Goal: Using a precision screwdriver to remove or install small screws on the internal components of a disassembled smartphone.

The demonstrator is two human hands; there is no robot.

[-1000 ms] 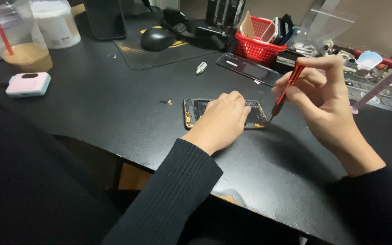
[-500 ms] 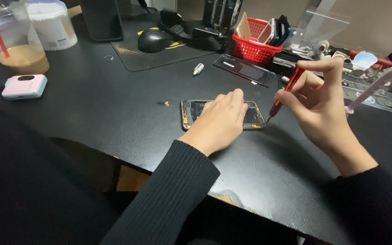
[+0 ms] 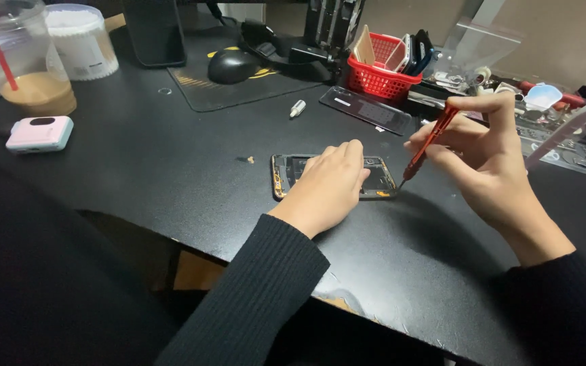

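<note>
An opened phone body (image 3: 286, 177) lies flat on the black desk (image 3: 171, 169), its insides showing. My left hand (image 3: 328, 183) rests palm-down on its middle, pressing it to the desk and hiding most of it. My right hand (image 3: 486, 159) grips a thin red screwdriver (image 3: 430, 141) between thumb and fingers; the tool slants down to the left, its tip at the phone's right edge. A tiny loose part (image 3: 249, 160) lies just left of the phone.
Behind the phone lie a dark glass panel (image 3: 366, 108) and a small silver bit (image 3: 297, 108). Further back stand a red basket (image 3: 381, 74), a mouse (image 3: 232, 66) on a mat, a drink cup (image 3: 25, 61) and a pink box (image 3: 39, 133). Parts trays (image 3: 564, 135) sit at the right.
My right hand has brought the screwdriver tip down and left to the phone's right edge. My left hand stays on the phone.
</note>
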